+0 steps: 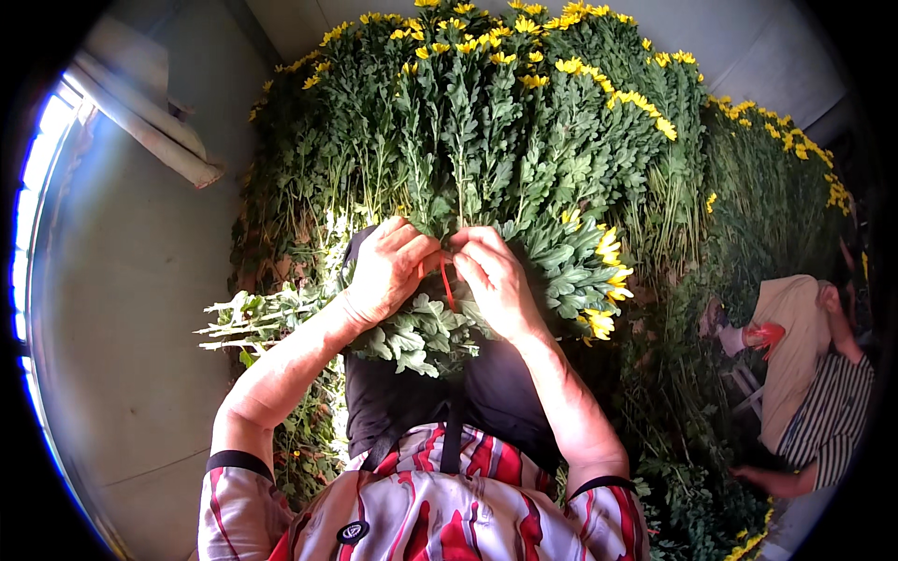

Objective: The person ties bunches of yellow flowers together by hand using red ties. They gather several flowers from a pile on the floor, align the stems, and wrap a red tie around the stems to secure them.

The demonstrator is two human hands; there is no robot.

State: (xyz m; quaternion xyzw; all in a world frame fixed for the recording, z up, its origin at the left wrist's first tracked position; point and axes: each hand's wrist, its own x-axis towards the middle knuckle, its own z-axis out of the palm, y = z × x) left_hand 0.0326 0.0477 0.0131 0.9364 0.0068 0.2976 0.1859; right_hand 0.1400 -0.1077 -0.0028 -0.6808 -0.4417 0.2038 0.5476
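Across my lap lies a bunch of yellow chrysanthemums (561,266), flower heads to the right and cut stems to the left. A thin red tie (448,283) passes around its middle, with a loose end hanging over the leaves. My left hand (393,266) is closed, its thumb and fingers pinching the tie on the left side. Close beside it, my right hand (493,279) pinches at the same tie, fingertips almost meeting the left ones. The exact point where the tie is gripped is partly hidden by the fingers.
A large heap of yellow chrysanthemums (468,122) fills the space ahead, continuing right as another heap (762,196). At the far right sits a co-worker in a striped top (828,411), with a red item by the leg. A pale wall (159,309) stands at left.
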